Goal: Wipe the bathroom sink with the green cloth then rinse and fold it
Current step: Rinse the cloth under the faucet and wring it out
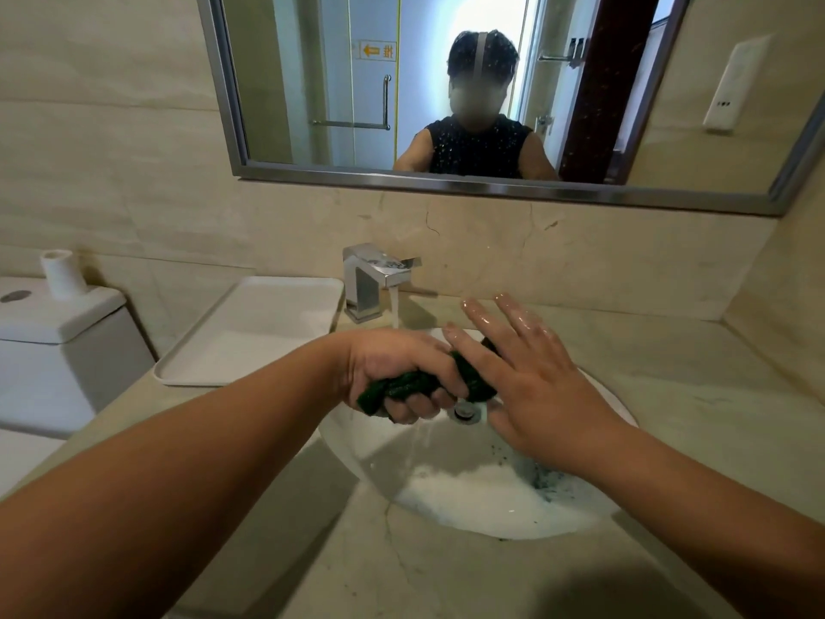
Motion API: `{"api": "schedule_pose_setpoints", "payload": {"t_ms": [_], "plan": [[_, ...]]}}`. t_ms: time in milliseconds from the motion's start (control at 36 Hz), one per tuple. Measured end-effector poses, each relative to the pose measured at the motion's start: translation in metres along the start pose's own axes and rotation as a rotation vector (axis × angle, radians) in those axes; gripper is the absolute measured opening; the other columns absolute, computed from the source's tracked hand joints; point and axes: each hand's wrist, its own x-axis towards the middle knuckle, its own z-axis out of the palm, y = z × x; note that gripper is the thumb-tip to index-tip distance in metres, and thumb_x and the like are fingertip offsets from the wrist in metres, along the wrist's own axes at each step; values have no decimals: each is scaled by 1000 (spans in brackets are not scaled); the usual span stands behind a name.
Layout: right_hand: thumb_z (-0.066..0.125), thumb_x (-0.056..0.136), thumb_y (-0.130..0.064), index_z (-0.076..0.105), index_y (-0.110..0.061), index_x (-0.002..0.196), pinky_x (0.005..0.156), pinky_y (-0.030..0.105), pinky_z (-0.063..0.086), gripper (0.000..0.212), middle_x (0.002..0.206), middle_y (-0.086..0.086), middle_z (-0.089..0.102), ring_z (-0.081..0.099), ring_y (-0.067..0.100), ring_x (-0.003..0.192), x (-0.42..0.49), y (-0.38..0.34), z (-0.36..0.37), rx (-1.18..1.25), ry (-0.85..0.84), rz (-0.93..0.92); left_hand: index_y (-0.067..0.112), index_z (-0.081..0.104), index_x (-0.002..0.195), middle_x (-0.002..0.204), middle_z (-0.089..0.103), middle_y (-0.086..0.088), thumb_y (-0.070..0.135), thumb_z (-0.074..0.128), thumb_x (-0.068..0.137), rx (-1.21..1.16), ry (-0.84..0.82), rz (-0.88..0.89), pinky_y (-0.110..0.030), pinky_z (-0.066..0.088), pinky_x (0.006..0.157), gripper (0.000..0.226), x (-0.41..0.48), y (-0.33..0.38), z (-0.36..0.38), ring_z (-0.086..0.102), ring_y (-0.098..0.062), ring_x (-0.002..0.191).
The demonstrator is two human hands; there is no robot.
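Note:
The dark green cloth [402,388] is bunched into a wet roll above the white oval sink [370,457]. My left hand [393,364] is shut around it and water drips from it into the basin. My right hand [522,373] lies over the cloth's right end with wet fingers spread flat, not gripping. The chrome faucet [372,279] runs a thin stream just behind my left hand. Foamy water pools in the front of the basin, and the chrome drain [466,413] shows between my hands.
A white rectangular tray [250,332] sits on the beige counter [669,359] left of the faucet. A toilet tank [49,332] with a paper roll [62,274] stands further left. A framed mirror [446,180] hangs above, reflecting a person.

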Motion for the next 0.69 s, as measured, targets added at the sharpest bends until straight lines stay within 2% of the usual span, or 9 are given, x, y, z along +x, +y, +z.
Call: {"api": "schedule_pose_setpoints", "payload": {"t_ms": [83, 139, 194, 278, 361, 417, 500, 611, 694], "plan": [[69, 87, -31, 29, -17, 158, 114, 58, 40, 83, 151, 12, 50, 49, 37, 139, 9, 3, 7, -26, 96, -79, 2, 55, 111, 66, 56, 1, 1, 58, 100, 212, -69, -64, -18, 35, 40, 11, 4, 9, 16, 50, -6, 47], [69, 84, -33, 26, -19, 157, 80, 48, 58, 85, 115, 9, 68, 68, 32, 99, 15, 3, 4, -44, 45, -66, 2, 60, 92, 60, 57, -1, 0, 64, 99, 359, 41, -77, -21, 36, 39, 8, 6, 11, 25, 49, -10, 44], [66, 87, -33, 20, -26, 155, 62, 41, 56, 83, 105, 2, 69, 68, 28, 87, 21, 0, 0, -90, -139, 15, 7, 61, 75, 57, 57, -2, 4, 71, 94, 508, 225, -95, -23, 38, 40, 22, 9, 10, 30, 49, -13, 44], [58, 93, -30, 38, -27, 141, 64, 40, 56, 51, 98, -1, 67, 67, 27, 82, 28, -7, 2, -93, -406, 151, 12, 61, 74, 62, 57, -2, 12, 76, 89, 899, 484, -154, -25, 42, 46, 21, 20, 4, 39, 51, -15, 49], [59, 92, -27, 55, -22, 113, 62, 38, 51, 22, 87, 1, 63, 62, 22, 75, 33, -11, 8, 131, -596, 316, 14, 58, 70, 63, 54, -2, 23, 72, 88, 1259, 651, -168, -30, 40, 53, 25, 31, -7, 43, 50, -20, 54], [62, 86, -21, 60, -17, 92, 56, 36, 42, 7, 77, 2, 61, 55, 20, 64, 36, -8, 13, 290, -666, 399, 14, 63, 80, 67, 59, -3, 25, 70, 87, 1297, 704, -129, -30, 40, 53, 15, 32, -12, 43, 54, -22, 59], [66, 77, -14, 55, -13, 71, 51, 33, 33, 12, 62, 4, 49, 43, 22, 53, 37, -1, 12, 475, -752, 521, 23, 60, 99, 81, 65, 2, 27, 72, 86, 1343, 783, -35, -29, 42, 53, 19, 30, -18, 42, 60, -18, 68], [73, 77, -13, 62, -16, 85, 48, 31, 42, 13, 70, 6, 60, 53, 20, 54, 37, 10, 2, 593, -728, 608, 31, 53, 104, 87, 63, 3, 31, 72, 89, 1376, 815, 108, -32, 45, 59, 25, 34, -19, 39, 63, -20, 78], [77, 79, -14, 57, -26, 127, 53, 35, 55, 54, 98, 5, 71, 70, 22, 66, 40, 13, -13, 652, -571, 660, 28, 60, 99, 82, 67, 2, 31, 71, 92, 1114, 801, 155, -27, 48, 57, 13, 34, -10, 33, 64, -13, 69]]}}
